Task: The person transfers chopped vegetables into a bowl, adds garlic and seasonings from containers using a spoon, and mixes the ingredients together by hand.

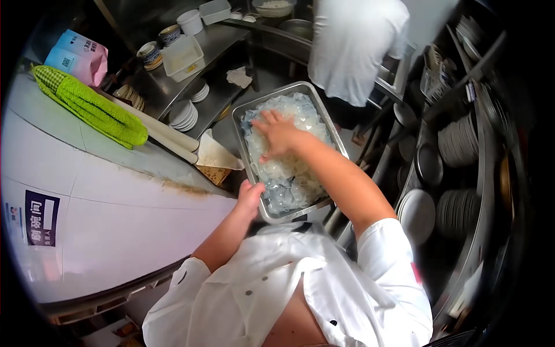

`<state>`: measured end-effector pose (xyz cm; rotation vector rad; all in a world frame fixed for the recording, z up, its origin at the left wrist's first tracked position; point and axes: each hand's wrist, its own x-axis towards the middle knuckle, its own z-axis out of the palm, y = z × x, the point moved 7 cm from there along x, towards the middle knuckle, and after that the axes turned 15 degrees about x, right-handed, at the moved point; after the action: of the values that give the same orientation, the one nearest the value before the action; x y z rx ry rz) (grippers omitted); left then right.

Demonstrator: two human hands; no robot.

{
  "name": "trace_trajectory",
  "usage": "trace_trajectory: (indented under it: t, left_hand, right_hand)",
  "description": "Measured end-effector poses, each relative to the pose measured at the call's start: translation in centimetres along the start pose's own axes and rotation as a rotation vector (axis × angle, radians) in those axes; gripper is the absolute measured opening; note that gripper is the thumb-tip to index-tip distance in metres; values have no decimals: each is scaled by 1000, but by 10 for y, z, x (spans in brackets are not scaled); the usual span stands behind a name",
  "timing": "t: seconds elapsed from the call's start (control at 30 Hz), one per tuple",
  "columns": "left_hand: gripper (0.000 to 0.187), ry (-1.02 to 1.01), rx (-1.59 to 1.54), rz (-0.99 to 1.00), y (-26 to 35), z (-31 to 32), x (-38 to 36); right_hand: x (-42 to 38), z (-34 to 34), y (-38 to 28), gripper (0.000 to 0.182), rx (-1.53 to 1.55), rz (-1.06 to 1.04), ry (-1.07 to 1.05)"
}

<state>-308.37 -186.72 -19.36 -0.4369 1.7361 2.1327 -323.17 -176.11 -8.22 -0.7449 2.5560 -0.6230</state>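
A deep rectangular metal tray (289, 216) is in front of my body, filled with pale, translucent, wet-looking strips or sheets (292, 173) heaped nearly to the rim. Their exact kind I cannot tell. At the tray's near left side, my left hand (250, 196) grips the rim, thumb and fingers closed around it. My right hand (276, 136) lies palm down over the heap with its fingers spread. The right forearm crosses the tray and covers part of its right side.
Ahead stands a person in a white shirt (355, 52). Metal shelves with stacked plates (457, 214) run along the right. To the left are a tiled ledge with a green towel (92, 107), a pink-and-blue bag (78, 58), and a metal counter with a white tub (184, 59).
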Motion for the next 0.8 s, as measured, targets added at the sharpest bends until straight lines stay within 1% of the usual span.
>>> trace_trajectory:
  t: [0.13,0.17,0.23,0.27,0.3,0.33,0.43,0.53,0.6,0.67,0.77,0.8]
  left_hand:
    - [27,-61,22,-12,-12,-29,-26]
    - [24,-60,61,-6,-18,-41,-31]
    - [23,-43,86,-69,-22,-62,-52]
    - [22,-29,100,-106,-25,-70,-65]
    - [21,-61,97,-63,-36,-82,-69]
    - [21,-79,107,-67,-44,-93,-76]
    - [21,-113,150,-62,-54,-116,-91]
    - [22,-138,206,-56,-47,-127,-131]
    - [25,-145,239,-63,-51,-136,-156]
    - [26,-151,243,-76,-69,-145,-177]
    - [29,-217,174,-185,-91,-151,-223]
    - [30,-214,138,-188,-93,-151,-241]
  right_hand:
    - [-22,37,-46,100,-143,6,19]
    - [-26,49,-54,90,-114,21,0]
    - [-31,80,-62,71,-54,48,-50]
    - [-37,100,-64,62,-44,19,-70]
    - [-44,124,-66,53,-21,-10,-87]
    - [-54,137,-76,45,3,-39,-92]
    - [-98,167,-103,31,-20,-31,-220]
    - [-136,146,-125,26,-6,-25,-36]
    - [-155,126,-123,18,53,-49,256]
    - [-179,95,-139,13,142,-83,417]
    - [-205,78,-149,23,175,-143,548]
    - [-212,87,-150,29,193,-102,470]
